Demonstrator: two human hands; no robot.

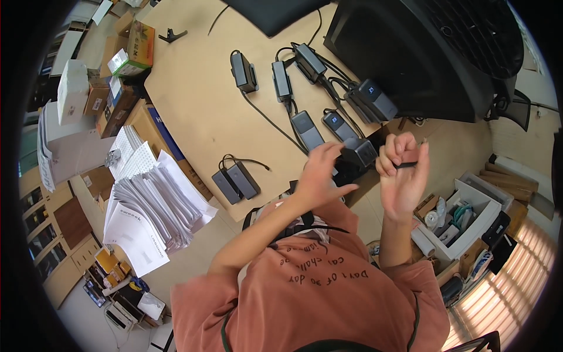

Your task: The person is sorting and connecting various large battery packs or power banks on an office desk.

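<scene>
My right hand is raised at the table's right edge, its fingers curled round a short black strap. My left hand hovers by the near table edge, thumb stretched out and fingers apart, slightly blurred; nothing shows in its grasp. Between the hands is a dark grey block-shaped device, close to the left fingertips; whether they touch it I cannot tell. Just beyond stand a grey power bank and another with a lit display. A further lit power bank stands to the right.
Several black cables and grey charger-like blocks spread over the wooden table. Two dark blocks lie near the front edge. A large black monitor fills the right side. Paper stacks stand left; a white bin stands lower right.
</scene>
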